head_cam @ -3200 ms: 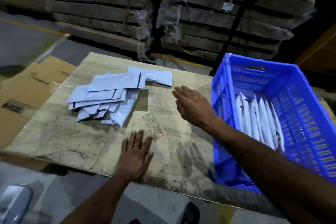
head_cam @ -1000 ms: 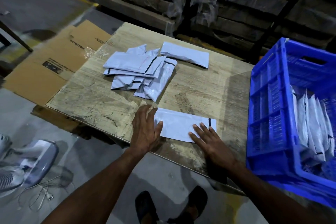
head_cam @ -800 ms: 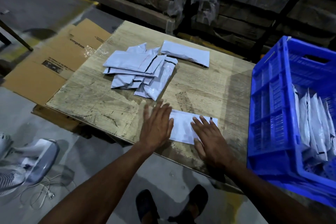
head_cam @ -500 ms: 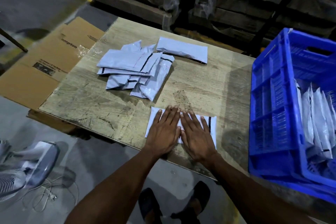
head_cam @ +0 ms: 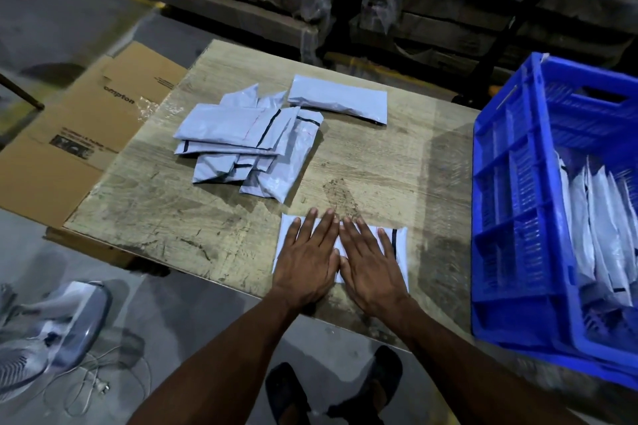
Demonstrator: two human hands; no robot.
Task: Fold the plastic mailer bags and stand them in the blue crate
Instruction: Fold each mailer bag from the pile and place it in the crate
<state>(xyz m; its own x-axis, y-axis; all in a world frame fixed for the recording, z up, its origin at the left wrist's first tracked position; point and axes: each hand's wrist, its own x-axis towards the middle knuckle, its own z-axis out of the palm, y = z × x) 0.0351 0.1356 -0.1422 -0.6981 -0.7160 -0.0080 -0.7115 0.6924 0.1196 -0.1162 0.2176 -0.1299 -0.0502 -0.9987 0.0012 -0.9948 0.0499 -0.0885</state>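
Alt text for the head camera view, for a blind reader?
Both hands, left hand and right hand, press flat on a white mailer bag at the wooden table edge. A loose mailer pile lies beyond; a blue crate holds upright bags.

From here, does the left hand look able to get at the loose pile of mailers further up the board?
Probably yes. The left hand lies flat on the mailer at the near edge; only bare board lies between it and the pile.

I see both hands, left hand (head_cam: 305,266) and right hand (head_cam: 371,267), flat side by side on one mailer (head_cam: 398,252) at the table (head_cam: 165,217) near edge. The mailer pile (head_cam: 248,145) lies behind, the crate (head_cam: 511,217) at right with mailers standing inside.
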